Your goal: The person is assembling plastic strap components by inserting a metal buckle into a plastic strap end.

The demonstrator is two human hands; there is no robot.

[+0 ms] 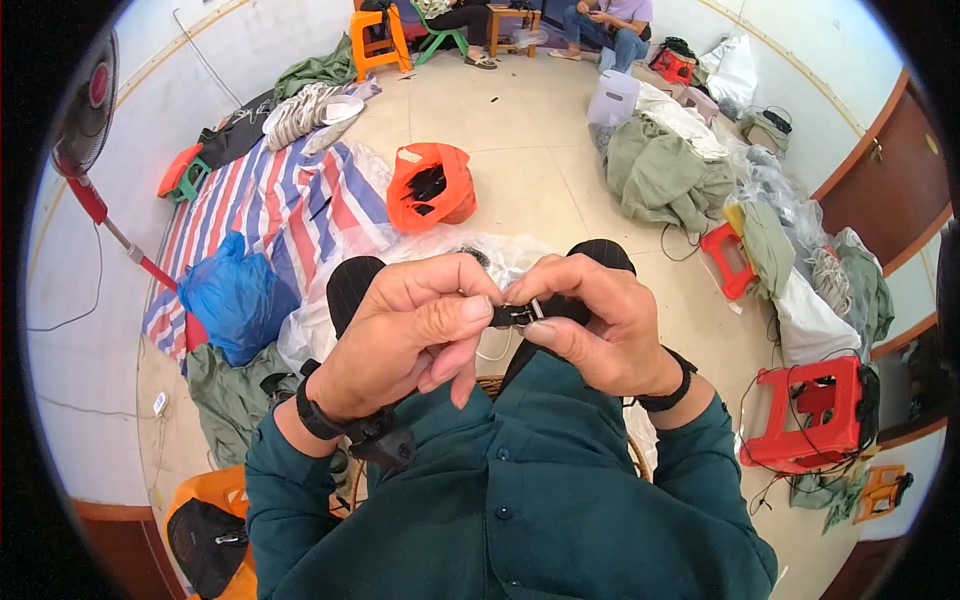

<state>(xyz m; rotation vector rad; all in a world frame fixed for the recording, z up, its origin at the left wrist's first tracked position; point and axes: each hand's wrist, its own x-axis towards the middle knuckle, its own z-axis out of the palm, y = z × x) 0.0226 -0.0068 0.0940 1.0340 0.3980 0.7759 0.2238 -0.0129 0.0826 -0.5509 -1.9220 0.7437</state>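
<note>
A short black strap (506,317) with a small silver metal buckle (536,309) is stretched between my two hands, above my lap. My left hand (410,315) pinches the strap's left end between thumb and forefinger, its other fingers curled below. On the buckle side, my right hand (605,325) grips with thumb and forefinger. Fingertips hide part of the strap, so how it runs through the buckle is hard to make out. Beyond my knees stands an orange-red plastic bag (457,208) holding a pile of black strips (425,188).
A striped sheet (250,205) and a blue plastic bag (240,300) lie on the left, beside a standing fan (88,110). Green cloth (665,170) is heaped at the right. Red stools (808,415) stand nearer me. Two people (612,25) sit at the back.
</note>
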